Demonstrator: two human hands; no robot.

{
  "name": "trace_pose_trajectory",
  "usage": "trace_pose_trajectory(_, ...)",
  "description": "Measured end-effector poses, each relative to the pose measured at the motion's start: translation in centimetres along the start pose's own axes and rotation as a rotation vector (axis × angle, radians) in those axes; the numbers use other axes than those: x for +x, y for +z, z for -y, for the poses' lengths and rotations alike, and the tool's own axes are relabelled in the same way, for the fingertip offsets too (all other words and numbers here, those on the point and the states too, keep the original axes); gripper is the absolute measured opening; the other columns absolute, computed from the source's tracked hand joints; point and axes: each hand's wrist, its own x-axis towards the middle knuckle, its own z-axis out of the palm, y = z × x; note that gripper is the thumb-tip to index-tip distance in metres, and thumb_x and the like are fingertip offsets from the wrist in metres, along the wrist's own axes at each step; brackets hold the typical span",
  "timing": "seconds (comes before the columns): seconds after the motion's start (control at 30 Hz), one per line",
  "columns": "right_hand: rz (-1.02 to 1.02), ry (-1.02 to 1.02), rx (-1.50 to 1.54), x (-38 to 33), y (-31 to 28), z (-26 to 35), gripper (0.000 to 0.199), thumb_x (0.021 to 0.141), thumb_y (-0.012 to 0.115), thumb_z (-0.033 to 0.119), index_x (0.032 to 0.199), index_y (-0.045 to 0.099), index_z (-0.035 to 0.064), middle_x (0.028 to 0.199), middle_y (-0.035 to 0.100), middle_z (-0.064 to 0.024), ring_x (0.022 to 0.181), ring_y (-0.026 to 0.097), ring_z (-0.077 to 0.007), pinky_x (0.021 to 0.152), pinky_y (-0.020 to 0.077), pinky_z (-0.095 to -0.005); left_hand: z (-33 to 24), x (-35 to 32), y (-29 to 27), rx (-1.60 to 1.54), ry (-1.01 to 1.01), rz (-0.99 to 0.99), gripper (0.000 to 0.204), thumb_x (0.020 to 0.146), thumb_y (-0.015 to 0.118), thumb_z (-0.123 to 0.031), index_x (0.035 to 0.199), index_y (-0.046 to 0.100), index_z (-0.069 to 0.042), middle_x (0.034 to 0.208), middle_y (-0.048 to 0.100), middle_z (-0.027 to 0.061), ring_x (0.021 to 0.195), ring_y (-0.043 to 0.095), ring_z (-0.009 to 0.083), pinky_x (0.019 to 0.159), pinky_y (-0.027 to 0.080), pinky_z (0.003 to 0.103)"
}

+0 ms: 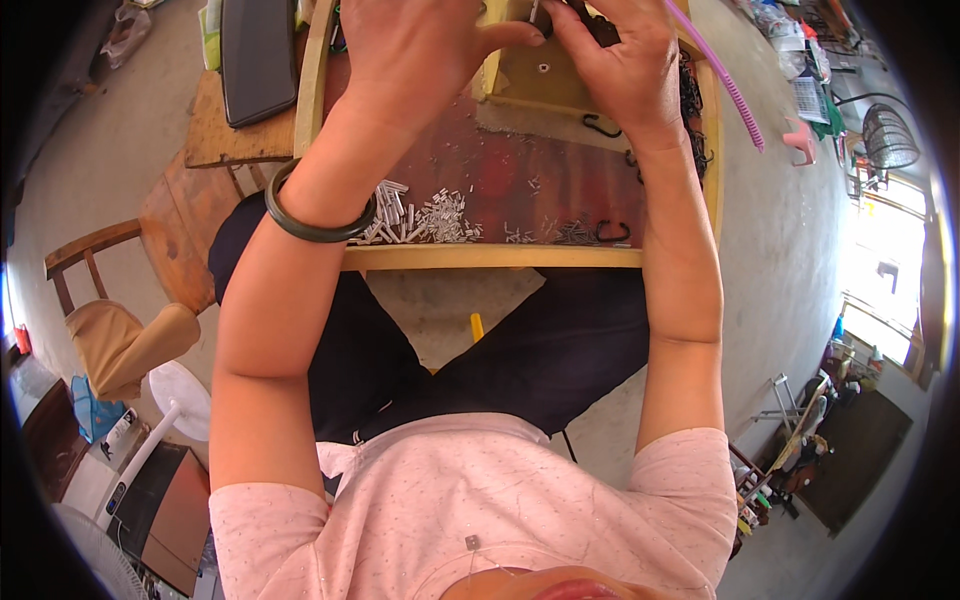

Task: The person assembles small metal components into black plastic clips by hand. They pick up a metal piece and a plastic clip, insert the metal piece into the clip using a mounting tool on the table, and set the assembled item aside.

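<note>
At the top edge of the view, both my hands meet over a yellow block-like fixture [540, 92] on the work tray. My left hand [425, 45] has its thumb stretched toward a small dark piece [541, 17]; its fingers run out of view, and what they hold is hidden. My right hand [630, 70] closes thumb and fingers by that same dark piece, partly cut off by the frame. A black curved hook [602, 125] lies beside the fixture near my right wrist. Silver metal pins [425, 215] are heaped at the tray's near left, and another black hook [612, 232] lies at its near right.
The tray's yellow wooden rim [500, 257] runs just before my lap. More black hooks [692, 120] line its right side, where a purple coiled tube [735, 95] hangs over. A dark, long case [259, 60] rests on a wooden stool [225, 130] at the left, near a wooden chair [95, 240].
</note>
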Motion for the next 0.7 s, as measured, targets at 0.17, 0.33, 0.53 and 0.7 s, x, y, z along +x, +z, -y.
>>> trace_pose_trajectory(0.17,-0.022,-0.032,-0.045,-0.1,0.0,0.2,0.023,0.076,0.075,-0.007,0.097,0.072,0.0023,0.122,0.062,-0.0165,0.104,0.064,-0.0307,0.088,0.0530,-0.0377,-0.1,0.0,0.0,-0.006,0.009,-0.010,0.055,0.060,0.087,-0.045,0.092,0.057,-0.012,0.084,0.060,0.0032,0.090,0.059,0.0248,0.089,0.039,0.040)
trace_pose_trajectory(0.33,-0.034,-0.098,-0.407,0.6,0.2,2.7,0.015,0.077,0.073,-0.001,0.092,0.071,0.0035,0.113,0.065,-0.0144,0.099,0.065,-0.0308,0.085,0.0527,-0.0414,-0.3,0.1,-0.2,0.003,0.007,-0.003,0.055,0.060,0.087,-0.044,0.092,0.057,-0.012,0.085,0.060,0.0034,0.089,0.059,0.0246,0.090,0.039,0.040)
trace_pose_trajectory(0.53,-0.029,-0.082,-0.524,1.1,0.9,3.5,0.004,0.077,0.068,0.003,0.081,0.066,0.0030,0.099,0.066,-0.0093,0.089,0.063,-0.0279,0.078,0.0492,-0.0410,-0.3,0.1,0.0,0.006,-0.008,-0.004,0.052,0.061,0.089,-0.040,0.092,0.058,-0.013,0.085,0.060,0.0030,0.089,0.059,0.0242,0.090,0.039,0.039)
trace_pose_trajectory(0.7,-0.031,-0.256,-0.409,0.7,-0.1,1.6,0.009,0.077,0.071,0.002,0.085,0.069,0.0048,0.099,0.067,-0.0096,0.090,0.066,-0.0291,0.080,0.0512,-0.0411,-0.4,0.2,-0.1,0.009,-0.009,-0.003,0.053,0.060,0.090,-0.040,0.092,0.058,-0.013,0.086,0.061,0.0029,0.090,0.059,0.0241,0.090,0.039,0.039)
